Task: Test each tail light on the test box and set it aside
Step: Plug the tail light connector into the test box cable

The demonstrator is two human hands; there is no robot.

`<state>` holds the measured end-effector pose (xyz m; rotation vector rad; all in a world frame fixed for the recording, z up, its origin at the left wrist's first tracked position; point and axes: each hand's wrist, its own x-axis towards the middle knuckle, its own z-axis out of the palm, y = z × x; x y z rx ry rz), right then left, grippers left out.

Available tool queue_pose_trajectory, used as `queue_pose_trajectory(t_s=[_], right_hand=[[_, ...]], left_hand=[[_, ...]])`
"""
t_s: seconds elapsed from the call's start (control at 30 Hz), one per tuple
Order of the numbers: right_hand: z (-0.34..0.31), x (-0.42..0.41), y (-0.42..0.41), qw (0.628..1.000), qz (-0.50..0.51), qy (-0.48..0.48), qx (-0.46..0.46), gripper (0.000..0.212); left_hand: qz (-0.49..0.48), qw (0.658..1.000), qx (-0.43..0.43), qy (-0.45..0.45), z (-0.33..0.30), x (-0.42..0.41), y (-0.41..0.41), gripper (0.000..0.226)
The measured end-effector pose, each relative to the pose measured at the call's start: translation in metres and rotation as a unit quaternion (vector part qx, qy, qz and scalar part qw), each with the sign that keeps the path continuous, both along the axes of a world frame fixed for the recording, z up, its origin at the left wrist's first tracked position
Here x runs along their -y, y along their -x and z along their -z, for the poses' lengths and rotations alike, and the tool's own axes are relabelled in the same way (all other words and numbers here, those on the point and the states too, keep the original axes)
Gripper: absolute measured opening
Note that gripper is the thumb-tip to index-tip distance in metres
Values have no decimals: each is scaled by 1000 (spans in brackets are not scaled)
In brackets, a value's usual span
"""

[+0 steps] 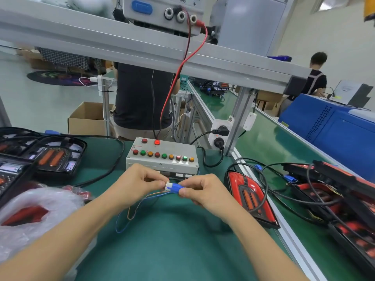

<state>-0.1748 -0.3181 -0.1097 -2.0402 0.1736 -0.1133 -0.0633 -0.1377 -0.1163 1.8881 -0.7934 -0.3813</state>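
Observation:
The grey test box (162,159) with rows of red, green and orange buttons stands at the middle of the green mat; one top red lamp glows. Just in front of it my left hand (140,181) pinches a white connector (167,185) on thin wires. My right hand (200,191) pinches a blue plug (176,188), which meets the white connector. A red tail light (250,197) lies to the right, its black cable running toward the plug. More tail lights (54,157) lie at the left.
A heap of red tail lights with cables (334,197) sits on the conveyor at right. A plastic bag with red parts (30,213) lies at front left. A power supply (162,15) stands on the shelf above. A person stands behind the bench.

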Motion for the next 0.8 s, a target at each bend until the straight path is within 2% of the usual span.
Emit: queue_pose_trajectory(t_s=[0.2,0.3,0.4,0.47,0.53,0.6,0.67,0.73,0.8], right_hand=[[7,-9,-9,1000,-13,-22,8,10],[15,-11,-13,1000,-6,-16,-10,10],[22,-16,-14,999,11,19,-40,11],[26,-20,-14,995,20,78,-52,14],[28,-24,-14,970,18,236,-50,20],[25,-29,-10,916,24,398,-39,32],[18,-32,2,899,52,434,1,40],[9,-26,21,891,123,425,104,40],[6,-7,44,843,246,428,213,37]], left_hand=[[31,999,-35,-1,-3,-5,-6,24],[37,998,-57,-8,4,-7,-9,15],[29,997,-57,-37,14,-7,-8,17],[19,997,-27,-66,18,-2,-6,22],[13,994,29,-100,20,4,-5,22],[5,988,88,-126,22,8,-3,22],[26,977,132,-165,22,9,0,21],[74,964,160,-197,23,10,5,15],[114,955,175,-210,20,10,10,6]])
